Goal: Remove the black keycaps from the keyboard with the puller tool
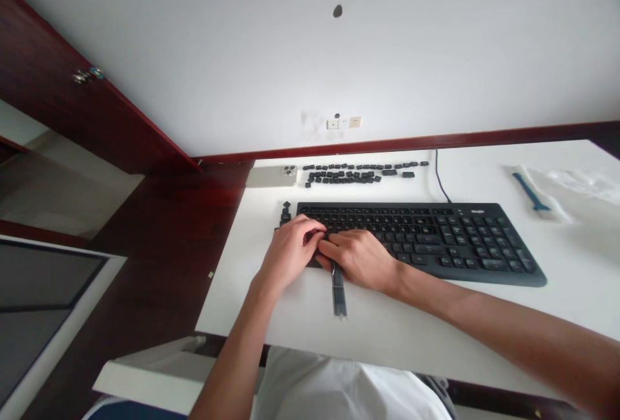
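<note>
A black keyboard (426,239) lies on the white desk, and both hands are over its left part. My right hand (361,255) is closed around the upper end of a narrow dark flat tool (339,294), whose other end points toward me past the keyboard's front edge. My left hand (293,242) rests at the keyboard's left end, its thumb and fingers bent together close to the right fingertips. What lies between the left fingers is hidden. Loose black keycaps (285,213) sit beside the keyboard's left end.
Rows of loose keycaps (343,178) lie behind the keyboard, next to a phone (272,176). At the right are a dark blue brush (530,192) and clear plastic wrapping (581,184). The keyboard cable (440,178) runs to the desk's back edge by the wall.
</note>
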`<state>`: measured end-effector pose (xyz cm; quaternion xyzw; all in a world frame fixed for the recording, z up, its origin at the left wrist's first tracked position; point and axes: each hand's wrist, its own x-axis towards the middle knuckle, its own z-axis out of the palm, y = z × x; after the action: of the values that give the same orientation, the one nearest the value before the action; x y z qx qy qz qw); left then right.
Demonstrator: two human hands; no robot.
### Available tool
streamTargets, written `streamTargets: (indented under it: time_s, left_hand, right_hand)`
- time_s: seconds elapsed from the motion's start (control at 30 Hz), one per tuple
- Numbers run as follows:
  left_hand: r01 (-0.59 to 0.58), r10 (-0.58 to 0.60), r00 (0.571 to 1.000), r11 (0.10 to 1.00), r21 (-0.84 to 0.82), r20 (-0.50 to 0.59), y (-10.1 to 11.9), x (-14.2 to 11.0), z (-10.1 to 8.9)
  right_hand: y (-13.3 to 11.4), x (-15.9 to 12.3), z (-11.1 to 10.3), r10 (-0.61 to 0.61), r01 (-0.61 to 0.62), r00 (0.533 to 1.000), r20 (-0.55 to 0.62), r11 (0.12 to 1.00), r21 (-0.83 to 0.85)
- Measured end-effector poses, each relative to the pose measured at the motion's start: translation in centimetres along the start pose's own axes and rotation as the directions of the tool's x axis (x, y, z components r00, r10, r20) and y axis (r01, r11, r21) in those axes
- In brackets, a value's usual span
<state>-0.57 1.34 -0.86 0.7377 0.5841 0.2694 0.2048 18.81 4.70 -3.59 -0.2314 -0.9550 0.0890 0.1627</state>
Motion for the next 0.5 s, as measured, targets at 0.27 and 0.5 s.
streamTargets:
  time_s: [0.27, 0.5]
  left_hand:
    - [-0.018, 0.017, 0.994, 1.000, 0.001, 0.104, -0.1, 3.0, 0.3]
    - [0.035, -0.008, 0.993, 0.975, -0.219, 0.121, -1.7, 2.7, 0.9]
  right_hand:
    - [0.1, 0.0, 0.5, -0.024, 0.023, 0.999, -0.025, 0.999, -0.045]
    - [0.0, -0.2, 0.7, -0.051, 0.044, 0.996, -0.072, 0.995, -0.091]
